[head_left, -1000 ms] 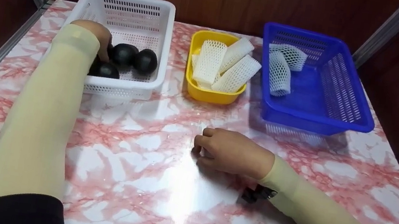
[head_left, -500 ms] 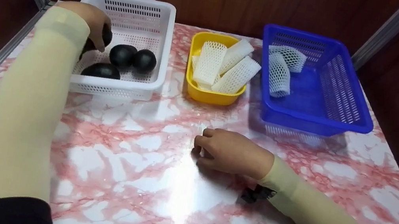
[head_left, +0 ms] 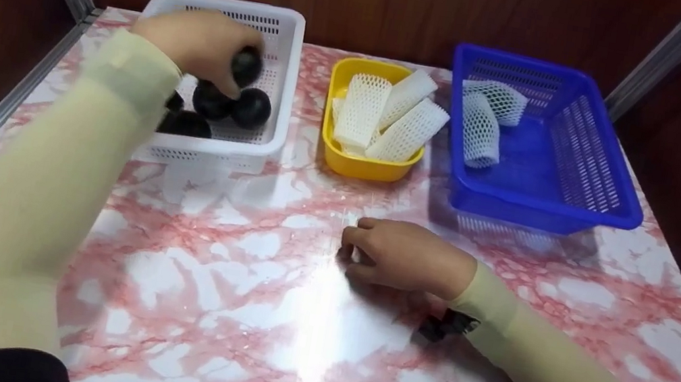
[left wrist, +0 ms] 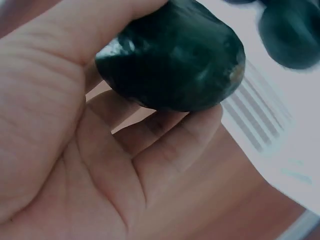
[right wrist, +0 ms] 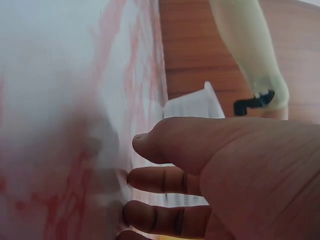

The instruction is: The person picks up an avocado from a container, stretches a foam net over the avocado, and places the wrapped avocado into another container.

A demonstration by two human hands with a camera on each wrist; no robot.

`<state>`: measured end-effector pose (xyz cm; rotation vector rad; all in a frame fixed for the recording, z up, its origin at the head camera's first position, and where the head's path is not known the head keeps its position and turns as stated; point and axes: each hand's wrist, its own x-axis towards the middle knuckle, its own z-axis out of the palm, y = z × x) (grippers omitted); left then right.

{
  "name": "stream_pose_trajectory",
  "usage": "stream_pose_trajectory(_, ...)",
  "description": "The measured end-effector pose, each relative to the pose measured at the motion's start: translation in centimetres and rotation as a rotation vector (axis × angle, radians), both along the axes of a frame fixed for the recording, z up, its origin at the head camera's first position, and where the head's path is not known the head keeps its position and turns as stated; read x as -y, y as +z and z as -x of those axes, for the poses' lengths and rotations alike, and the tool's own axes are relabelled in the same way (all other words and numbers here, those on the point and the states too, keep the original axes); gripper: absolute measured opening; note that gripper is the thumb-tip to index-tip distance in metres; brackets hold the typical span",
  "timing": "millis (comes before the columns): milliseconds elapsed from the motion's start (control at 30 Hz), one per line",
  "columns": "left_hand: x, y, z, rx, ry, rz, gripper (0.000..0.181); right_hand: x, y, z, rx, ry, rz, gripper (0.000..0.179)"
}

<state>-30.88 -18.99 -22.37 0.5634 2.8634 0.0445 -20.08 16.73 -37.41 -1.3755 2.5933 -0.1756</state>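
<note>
My left hand (head_left: 203,46) is over the white basket (head_left: 290,84), its thumb and fingers around a dark green avocado (head_left: 247,67). Up close in the left wrist view, that avocado (left wrist: 175,60) looks glossy, with a small brown spot at one end. Beneath the hand, several more avocados (head_left: 251,110) lie on the basket floor, some partly hidden by the hand and forearm. My right hand (head_left: 408,256) rests on the marbled tabletop with fingers loosely bent and nothing in them; the right wrist view shows its fingertips (right wrist: 142,145) right by the surface.
A yellow bin (head_left: 368,169) with several white foam net sleeves (head_left: 362,109) stands right of the white basket. Farther right is a blue basket (head_left: 542,209) holding two net sleeves (head_left: 481,131). Wooden panels (head_left: 370,1) border the back and sides.
My left hand lifted an avocado from the left part of the white basket, then carried it rightward over the other avocados. The right hand stayed in place.
</note>
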Motion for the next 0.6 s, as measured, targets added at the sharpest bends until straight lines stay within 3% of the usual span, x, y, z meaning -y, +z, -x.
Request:
stream_pose_trajectory(267,-4.8,-1.2,-2.8,-0.060,-0.102,-0.224,0.067,-0.5,0.1,1.4,0.061,-0.010,0.014,0.021)
stream_pose_trajectory(433,-8.6,-2.6,-5.1,-0.074,-0.259,-0.269,0.063,-1.5,0.3,2.5,0.112,-0.071,0.007,0.019)
stream_pose_trajectory(600,-12.1,-4.1,-7.6,-0.095,-0.442,-0.233,0.062,-2.5,0.4,3.6,0.120,-0.096,0.020,0.018)
